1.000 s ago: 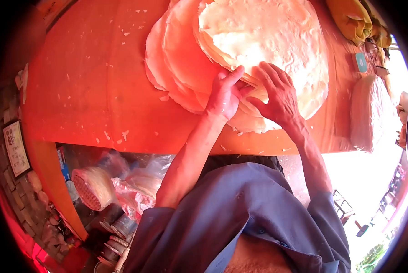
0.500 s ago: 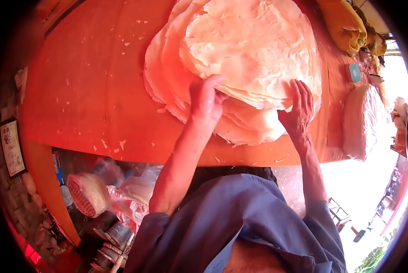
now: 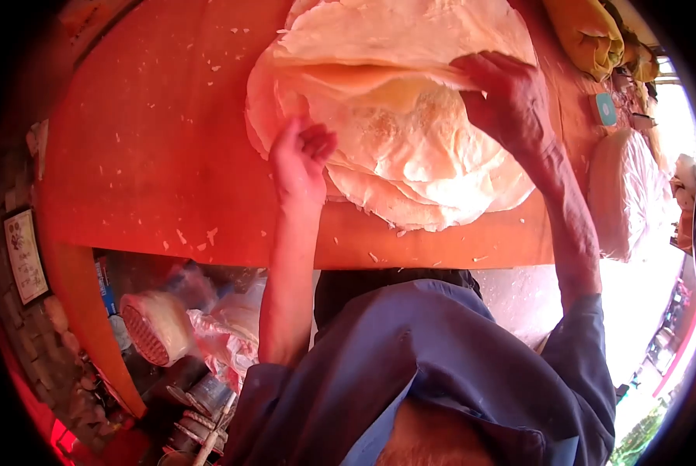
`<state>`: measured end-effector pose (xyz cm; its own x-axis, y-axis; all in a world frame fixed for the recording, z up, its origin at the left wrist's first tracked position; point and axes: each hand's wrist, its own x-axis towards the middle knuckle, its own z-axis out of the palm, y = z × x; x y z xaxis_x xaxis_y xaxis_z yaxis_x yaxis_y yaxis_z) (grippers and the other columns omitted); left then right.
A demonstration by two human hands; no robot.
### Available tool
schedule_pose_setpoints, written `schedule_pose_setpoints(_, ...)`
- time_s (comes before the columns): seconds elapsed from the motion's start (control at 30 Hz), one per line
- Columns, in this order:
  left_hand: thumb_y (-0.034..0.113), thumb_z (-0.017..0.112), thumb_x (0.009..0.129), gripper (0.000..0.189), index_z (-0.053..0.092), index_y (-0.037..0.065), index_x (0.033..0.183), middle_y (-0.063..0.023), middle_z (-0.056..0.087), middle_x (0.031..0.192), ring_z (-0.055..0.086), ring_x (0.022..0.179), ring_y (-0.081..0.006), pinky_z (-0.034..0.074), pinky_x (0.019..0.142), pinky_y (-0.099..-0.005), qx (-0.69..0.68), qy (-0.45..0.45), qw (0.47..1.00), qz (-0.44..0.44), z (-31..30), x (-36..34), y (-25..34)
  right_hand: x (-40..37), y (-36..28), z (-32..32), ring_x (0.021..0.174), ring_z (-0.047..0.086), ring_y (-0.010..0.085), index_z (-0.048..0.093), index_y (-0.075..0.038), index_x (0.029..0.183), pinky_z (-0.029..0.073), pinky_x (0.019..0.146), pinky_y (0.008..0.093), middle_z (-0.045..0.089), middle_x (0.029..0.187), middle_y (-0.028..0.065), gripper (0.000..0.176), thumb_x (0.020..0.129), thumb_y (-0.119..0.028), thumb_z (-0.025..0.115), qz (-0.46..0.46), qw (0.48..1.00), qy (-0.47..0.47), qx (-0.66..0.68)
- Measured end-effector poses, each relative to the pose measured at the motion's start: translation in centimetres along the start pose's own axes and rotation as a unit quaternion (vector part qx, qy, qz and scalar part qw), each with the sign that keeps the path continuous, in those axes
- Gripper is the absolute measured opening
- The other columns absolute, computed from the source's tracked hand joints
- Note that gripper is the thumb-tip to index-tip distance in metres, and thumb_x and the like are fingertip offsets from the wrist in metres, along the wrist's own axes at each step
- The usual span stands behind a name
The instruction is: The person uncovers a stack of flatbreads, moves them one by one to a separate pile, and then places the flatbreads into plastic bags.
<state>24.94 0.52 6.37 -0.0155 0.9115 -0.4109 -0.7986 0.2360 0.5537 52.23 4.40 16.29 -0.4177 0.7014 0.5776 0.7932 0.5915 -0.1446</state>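
Watching through the head camera, I see my right hand (image 3: 511,97) clenched on the near edge of the upper batch of thin, round, pale flatbreads (image 3: 394,39), holding it tilted up and away from me. Half a second ago this hand lay low at the right rim of the pile, and the batch had only begun to part. Now it stands raised, and the lower stack of flatbreads (image 3: 422,167) lies uncovered on the orange table (image 3: 146,155), its top sheet creased and browned in spots.

My left hand (image 3: 301,159) has slid left and back from the seam it was pressed into. It sits at the left edge of the lower stack with fingers curled in towards the palm, and I cannot tell whether they pinch a sheet or only rest there.

Across the table lie pale flakes (image 3: 208,233). To the right lies a clear plastic bag of flatbreads (image 3: 628,194), with a yellow cloth bundle (image 3: 589,31) at the far corner. Under the table sits a round pack with a red mesh face (image 3: 150,330).
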Motion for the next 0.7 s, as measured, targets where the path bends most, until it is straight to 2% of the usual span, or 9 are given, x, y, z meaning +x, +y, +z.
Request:
schedule_pose_setpoints(0.07, 0.027, 0.063, 0.09, 0.037, 0.055, -0.002, 0.111, -0.0123, 0.063, 0.099, 0.064, 0.09, -0.0241, 0.055, 0.077, -0.0352, 0.264, 0.097, 0.959, 0.027, -1.1, -1.9, -1.9, -3.0, -0.4, 1.6, 0.061, 0.06, 0.0251, 0.061, -0.008, 0.078, 0.05, 0.056, 0.0375, 0.059, 0.066, 0.006, 0.016, 0.064, 0.0, 0.062, 0.006, 0.999, -0.048, 0.018)
schedule_pose_setpoints(0.1, 0.013, 0.06, 0.09, 0.027, 0.056, -0.001, 0.113, -0.0097, 0.064, 0.101, 0.065, 0.088, -0.0203, 0.055, 0.073, -0.0303, 0.255, 0.099, 0.962, 0.018, -1.1, -2.5, -2.5, -4.7, -0.7, 2.6, 0.064, 0.059, 0.0245, 0.061, -0.007, 0.079, 0.049, 0.057, 0.0373, 0.057, 0.068, 0.0058, 0.019, 0.062, 0.0, 0.062, -0.004, 0.997, -0.077, 0.027)
schedule_pose_setpoints(0.2, 0.01, 0.056, 0.09, 0.024, 0.059, 0.002, 0.113, -0.0086, 0.066, 0.105, 0.067, 0.088, -0.0186, 0.057, 0.074, -0.03, 0.248, 0.063, 0.967, -0.011, -0.8, -2.8, -3.0, -8.1, -1.6, 4.4, 0.078, 0.058, 0.0251, 0.06, -0.007, 0.083, 0.048, 0.066, 0.0361, 0.056, 0.076, 0.0053, 0.028, 0.056, 0.0, 0.063, -0.002, 0.991, -0.131, 0.037)
schedule_pose_setpoints(0.4, 0.012, 0.057, 0.091, 0.038, 0.05, 0.0, 0.126, -0.0119, 0.062, 0.112, 0.065, 0.096, -0.0221, 0.056, 0.082, -0.0361, 0.298, 0.026, 0.954, -0.007, -1.7, -3.4, -2.9, -10.0, -2.1, 4.3, 0.085, 0.059, 0.0257, 0.064, -0.006, 0.091, 0.047, 0.072, 0.0372, 0.062, 0.089, 0.0053, 0.035, 0.057, 0.001, 0.063, 0.021, 0.995, -0.094, 0.025)
schedule_pose_setpoints(0.47, 0.007, 0.058, 0.087, 0.054, 0.037, -0.007, 0.135, -0.0165, 0.057, 0.115, 0.06, 0.1, -0.0224, 0.056, 0.08, -0.0375, 0.279, 0.1, 0.952, 0.069, -3.0, -4.0, -4.1, -11.0, -2.0, 4.2, 0.093, 0.058, 0.0279, 0.065, -0.006, 0.094, 0.046, 0.08, 0.0394, 0.062, 0.094, 0.0072, 0.036, 0.058, -0.002, 0.065, 0.016, 0.995, -0.098, 0.01)
schedule_pose_setpoints(0.53, 0.006, 0.059, 0.087, 0.063, 0.028, -0.011, 0.139, -0.0184, 0.054, 0.116, 0.059, 0.101, -0.0264, 0.056, 0.082, -0.0405, 0.261, 0.076, 0.962, 0.017, -3.6, -3.5, -3.5, -11.5, -2.1, 2.8, 0.118, 0.05, 0.0352, 0.059, -0.007, 0.119, 0.039, 0.101, 0.0476, 0.056, 0.121, 0.0154, 0.063, 0.06, -0.021, 0.078, 0.022, 0.986, -0.159, 0.037)
schedule_pose_setpoints(0.6, 0.006, 0.058, 0.088, 0.062, 0.027, -0.011, 0.139, -0.018, 0.054, 0.116, 0.06, 0.101, -0.0275, 0.055, 0.085, -0.0411, 0.224, 0.072, 0.972, -0.017, -3.3, -3.4, -2.5, -12.4, -2.0, 1.1, 0.124, 0.046, 0.0379, 0.053, -0.009, 0.13, 0.036, 0.105, 0.0505, 0.05, 0.131, 0.018, 0.076, 0.063, -0.031, 0.082, 0.061, 0.983, -0.17, 0.032)
schedule_pose_setpoints(0.67, 0.007, 0.058, 0.089, 0.06, 0.03, -0.011, 0.138, -0.0188, 0.055, 0.118, 0.06, 0.102, -0.0294, 0.055, 0.085, -0.0424, 0.243, 0.075, 0.967, -0.014, -2.9, -3.2, -2.6, -14.0, 0.5, 1.0, 0.114, 0.054, 0.0376, 0.051, -0.011, 0.133, 0.047, 0.093, 0.0484, 0.052, 0.13, 0.0195, 0.074, 0.071, -0.039, 0.08, 0.2, 0.977, -0.059, 0.041)
schedule_pose_setpoints(0.7, 0.007, 0.058, 0.089, 0.057, 0.032, -0.01, 0.138, -0.0197, 0.055, 0.12, 0.06, 0.103, -0.0313, 0.054, 0.086, -0.0436, 0.265, 0.092, 0.96, -0.009, -2.9, -3.3, -2.7, -14.4, 2.3, 1.5, 0.107, 0.058, 0.0348, 0.052, -0.007, 0.131, 0.05, 0.088, 0.0448, 0.056, 0.122, 0.0186, 0.071, 0.073, -0.039, 0.079, 0.355, 0.931, 0.002, 0.09)
